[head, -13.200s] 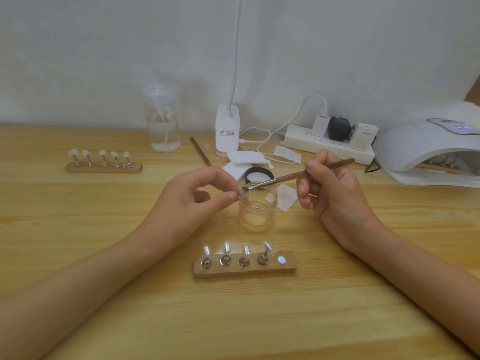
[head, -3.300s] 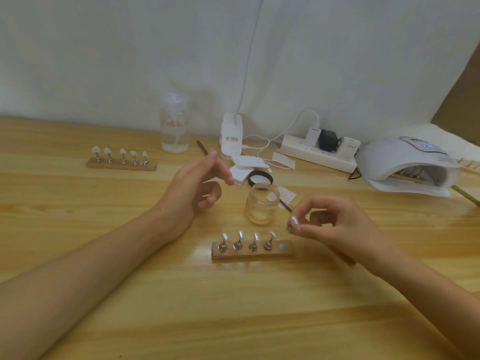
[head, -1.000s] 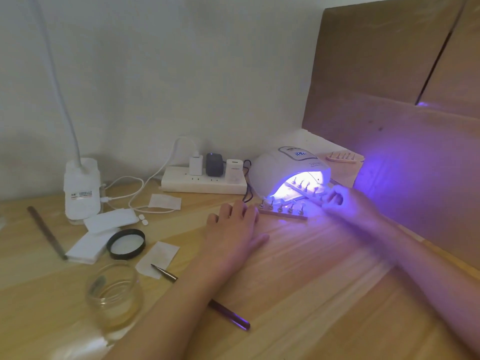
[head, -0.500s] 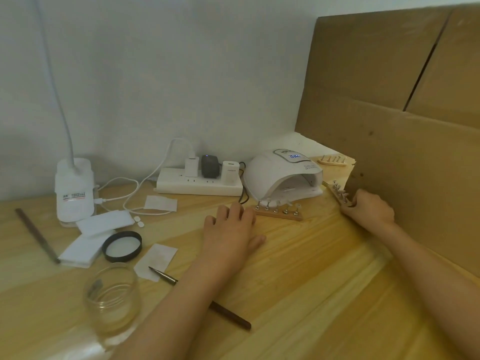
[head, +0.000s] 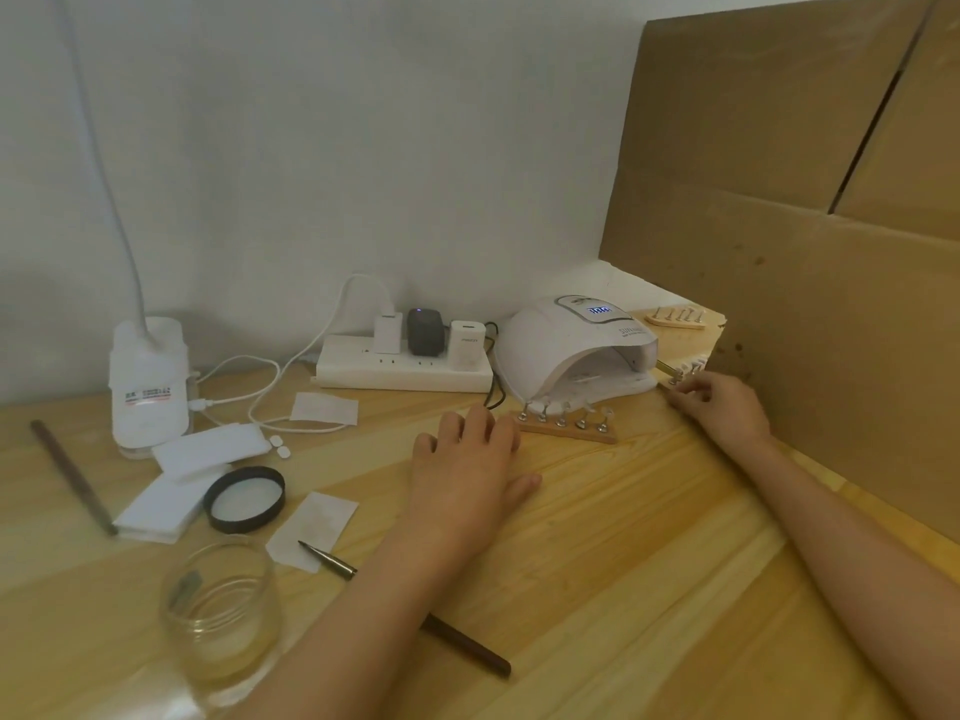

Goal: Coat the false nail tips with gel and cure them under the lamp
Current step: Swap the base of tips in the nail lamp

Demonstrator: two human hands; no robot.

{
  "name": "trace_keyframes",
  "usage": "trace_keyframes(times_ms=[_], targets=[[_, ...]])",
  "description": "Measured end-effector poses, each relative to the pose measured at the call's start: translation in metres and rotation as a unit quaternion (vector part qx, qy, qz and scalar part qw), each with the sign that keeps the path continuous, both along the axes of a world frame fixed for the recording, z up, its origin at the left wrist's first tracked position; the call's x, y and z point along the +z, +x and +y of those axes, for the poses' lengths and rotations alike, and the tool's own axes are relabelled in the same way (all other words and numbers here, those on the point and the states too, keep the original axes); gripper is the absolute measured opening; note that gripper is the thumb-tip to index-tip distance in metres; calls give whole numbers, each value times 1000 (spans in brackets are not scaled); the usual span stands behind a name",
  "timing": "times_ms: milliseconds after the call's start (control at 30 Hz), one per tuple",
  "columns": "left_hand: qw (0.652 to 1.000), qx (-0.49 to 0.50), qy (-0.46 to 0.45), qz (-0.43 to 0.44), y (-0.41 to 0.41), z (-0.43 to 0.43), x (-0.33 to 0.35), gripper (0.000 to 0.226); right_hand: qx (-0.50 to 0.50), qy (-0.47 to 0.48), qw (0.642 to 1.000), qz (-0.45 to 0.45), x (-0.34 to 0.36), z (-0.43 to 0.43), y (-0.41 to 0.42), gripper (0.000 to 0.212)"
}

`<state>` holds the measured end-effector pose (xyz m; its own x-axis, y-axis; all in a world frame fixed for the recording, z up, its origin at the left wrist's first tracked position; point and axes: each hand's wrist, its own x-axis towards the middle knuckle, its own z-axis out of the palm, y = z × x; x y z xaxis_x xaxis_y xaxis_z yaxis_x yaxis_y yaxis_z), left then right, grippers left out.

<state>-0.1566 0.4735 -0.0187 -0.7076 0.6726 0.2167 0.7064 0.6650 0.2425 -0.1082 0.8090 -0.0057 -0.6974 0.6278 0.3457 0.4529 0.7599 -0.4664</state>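
The white curing lamp (head: 571, 337) stands at the back of the table, its light off and its mouth empty. A wooden holder of nail tips (head: 569, 424) lies just in front of the lamp's mouth. My left hand (head: 470, 472) rests flat on the table, fingertips close to that holder's left end. My right hand (head: 719, 405) grips a second holder of nail tips (head: 683, 374) to the right of the lamp, near the cardboard. A third holder (head: 675, 318) sits behind the lamp. The gel brush (head: 405, 608) lies under my left forearm beside the glass jar (head: 221, 613).
A cardboard wall (head: 810, 241) closes the right side. A power strip (head: 402, 368) with plugs, a desk lamp base (head: 148, 384), white pads (head: 179, 475), the jar's black lid (head: 244, 498), paper squares (head: 311, 527) and a second stick (head: 72, 475) lie to the left.
The lamp's purple light has gone out. My right hand drew a holder out of the lamp to its right side and holds it there. My left hand stays flat.
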Motion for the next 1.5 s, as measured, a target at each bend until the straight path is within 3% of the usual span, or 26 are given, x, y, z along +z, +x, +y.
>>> trace_keyframes(times_ms=[67, 167, 333, 433, 533, 633, 733, 933, 1067, 1233, 1500], targets=[[1000, 2, -1, 3, -1, 0, -1, 44, 86, 28, 996, 0, -1, 8, 11, 8], [1000, 3, 2, 10, -2, 0, -3, 43, 134, 100, 983, -70, 2, 14, 16, 18], [1000, 7, 0, 14, -1, 0, -3, 43, -14, 148, 976, -159, -1, 18, -9, 25], [1000, 7, -6, 13, -1, 0, -1, 44, -19, 135, 977, -161, -1, 12, -8, 29], [1000, 6, -7, 7, 0, 0, -2, 43, 95, 57, 990, -84, 2, 9, 11, 18], [1000, 6, -6, 7, -1, 0, -2, 43, 272, -49, 958, -81, 12, -9, 29, 26], [1000, 5, -6, 3, 0, 0, -2, 43, 323, -77, 938, -98, 13, -36, 31, 29], [1000, 0, -2, 7, 2, -2, -1, 43, 293, 5, 955, -43, 5, -69, 18, 23], [1000, -1, 3, 12, 3, -3, -1, 43, 239, 135, 961, -39, 10, -57, 31, 24], [1000, -2, 6, 11, 1, -3, -2, 43, 140, 24, 990, 1, 4, -23, 36, 21], [1000, 6, 7, -4, 3, -3, -2, 42, 88, -124, 987, 60, -2, -25, -24, 13]])
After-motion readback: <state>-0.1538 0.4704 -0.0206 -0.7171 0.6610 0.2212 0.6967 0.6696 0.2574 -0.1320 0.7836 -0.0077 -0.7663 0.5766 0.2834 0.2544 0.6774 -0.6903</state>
